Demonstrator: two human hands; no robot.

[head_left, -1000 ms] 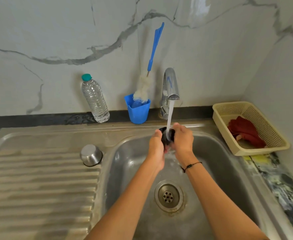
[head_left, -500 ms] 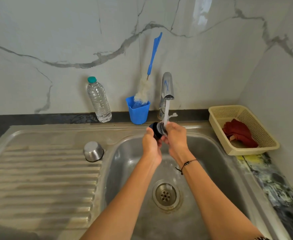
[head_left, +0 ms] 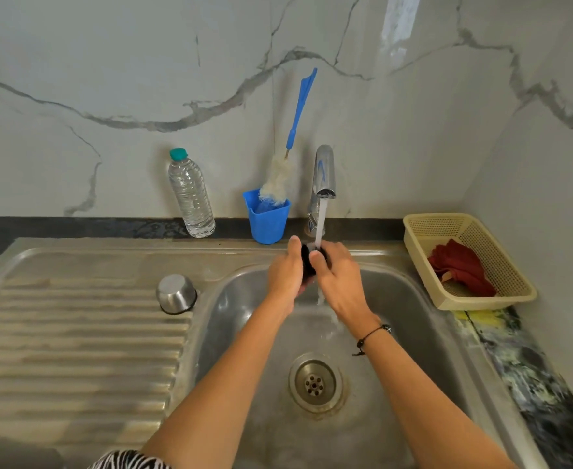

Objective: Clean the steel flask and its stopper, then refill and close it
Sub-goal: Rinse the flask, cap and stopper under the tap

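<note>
A home kitchen's washing-up corner is showing here. A stainless steel sink (head_left: 413, 299) is sitting at the centre, with a ribbed draining board (head_left: 75, 350) spreading to its left. Behind the sink, a chrome tap (head_left: 324, 174) is running water, and a veined marble wall (head_left: 143, 79) is rising beyond it. Left of the tap, a blue cup (head_left: 267, 221) is holding a bottle brush (head_left: 278, 181), and a plastic water bottle (head_left: 191, 194) is standing further left. Right of the sink, a cream basket (head_left: 511, 296) is holding a red cloth (head_left: 457, 265).
</note>
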